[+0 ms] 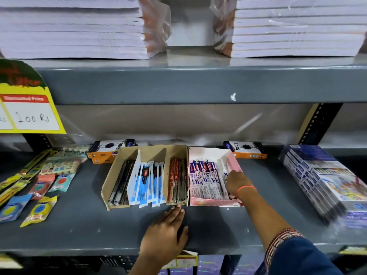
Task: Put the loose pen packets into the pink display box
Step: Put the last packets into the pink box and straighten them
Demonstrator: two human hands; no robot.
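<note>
Far to my left on the grey shelf [83, 231] lie small packets [38, 212] in yellow, blue and pink wrappers, and above them a yellow price sign [29, 108] hangs from the upper shelf. Next comes a brown cardboard box [111, 181] split into sections, with dark pens at its left, blue and white packets in the middle and red ones at its right. My left hand [165, 233] lies flat on the shelf just in front of that box, palm down, fingers spread and holding nothing, fingertips close to the box's front right corner. Right beside the brown box, touching it, stands the pink display box [236, 161], nearly full of white pen packets [204, 179] with blue and red print, packed on edge. My right hand [237, 183] is inside the pink box at its right side, fingers curled down among the packets; I cannot tell from here whether they grip one, since the fingertips are hidden and blurred. A stack of boxed sets [321, 179] sits at the far right.
</note>
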